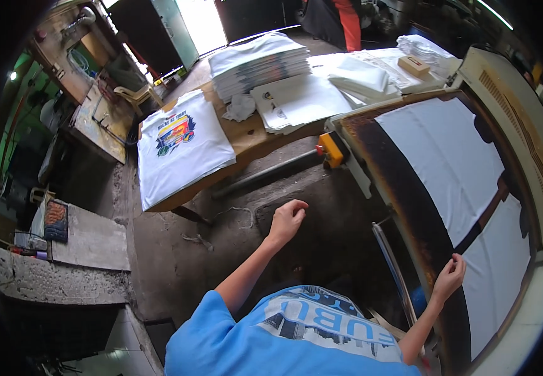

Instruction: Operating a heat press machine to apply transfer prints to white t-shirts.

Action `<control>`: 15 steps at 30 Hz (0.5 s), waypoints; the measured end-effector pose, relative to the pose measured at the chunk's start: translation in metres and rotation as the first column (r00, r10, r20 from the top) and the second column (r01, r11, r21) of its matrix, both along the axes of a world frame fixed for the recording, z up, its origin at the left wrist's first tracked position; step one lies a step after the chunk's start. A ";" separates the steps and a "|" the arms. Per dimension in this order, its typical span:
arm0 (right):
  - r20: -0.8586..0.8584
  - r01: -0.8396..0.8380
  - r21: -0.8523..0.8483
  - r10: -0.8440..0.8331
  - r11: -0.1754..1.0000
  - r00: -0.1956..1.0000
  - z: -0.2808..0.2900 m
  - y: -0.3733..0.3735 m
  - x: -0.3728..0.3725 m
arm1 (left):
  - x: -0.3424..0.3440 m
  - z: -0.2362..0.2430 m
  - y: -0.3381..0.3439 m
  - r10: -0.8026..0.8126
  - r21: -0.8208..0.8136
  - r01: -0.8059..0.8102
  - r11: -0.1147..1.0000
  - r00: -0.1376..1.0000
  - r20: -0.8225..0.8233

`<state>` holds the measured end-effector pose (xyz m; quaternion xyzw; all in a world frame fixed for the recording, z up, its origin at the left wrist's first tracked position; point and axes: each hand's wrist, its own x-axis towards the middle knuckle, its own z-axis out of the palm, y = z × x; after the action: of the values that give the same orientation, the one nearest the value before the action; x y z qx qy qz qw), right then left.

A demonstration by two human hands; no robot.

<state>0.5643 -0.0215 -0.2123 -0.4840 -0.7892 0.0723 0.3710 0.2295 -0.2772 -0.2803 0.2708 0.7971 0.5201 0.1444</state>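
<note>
My left hand (289,220) is over the dark floor, in front of the wooden table. Its fingers are curled in and I see nothing in them. To the right, my right hand (450,277) is at the edge of a wide press bed (420,188) with a scorched brown border. Its fingers are drawn together beside the corner of the nearer white cloth (500,263); whether they grip that corner is hidden. A second, larger white cloth (450,156) lies farther back on the bed, with a narrow dark gap between the two.
A printed white shirt (183,147) lies on a wooden table (246,135), near a tall stack of white shirts (259,62) and flat white sheets (299,103). A yellow control box (332,150) juts from the press beside a metal bar (271,172). A small box (413,66) sits farther back.
</note>
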 end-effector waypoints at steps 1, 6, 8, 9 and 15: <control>0.007 -0.011 0.001 0.011 1.000 1.000 0.007 0.000 -0.016 | -0.013 -0.001 -0.004 0.050 0.005 -0.050 0.999 0.996 0.078; 0.033 -0.112 0.061 0.110 0.992 0.993 0.023 0.010 -0.073 | -0.086 -0.009 0.003 0.137 0.085 -0.161 0.983 0.960 0.243; 0.036 -0.141 0.074 0.139 0.987 0.990 0.024 0.021 -0.092 | -0.117 -0.014 0.015 0.155 0.124 -0.197 0.973 0.946 0.286; 0.043 -0.121 0.094 0.118 0.988 0.992 0.023 0.026 -0.099 | -0.133 -0.014 0.025 0.149 0.162 -0.210 0.964 0.934 0.325; -0.038 -0.043 0.106 0.047 0.993 0.998 0.002 0.080 -0.141 | -0.215 -0.021 0.095 0.167 0.088 -0.265 0.960 0.797 0.581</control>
<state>0.4232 0.0590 -0.2101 -0.4444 -0.7950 0.0488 0.4100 0.0143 -0.1821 -0.3008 0.0217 0.6977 0.6539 0.2918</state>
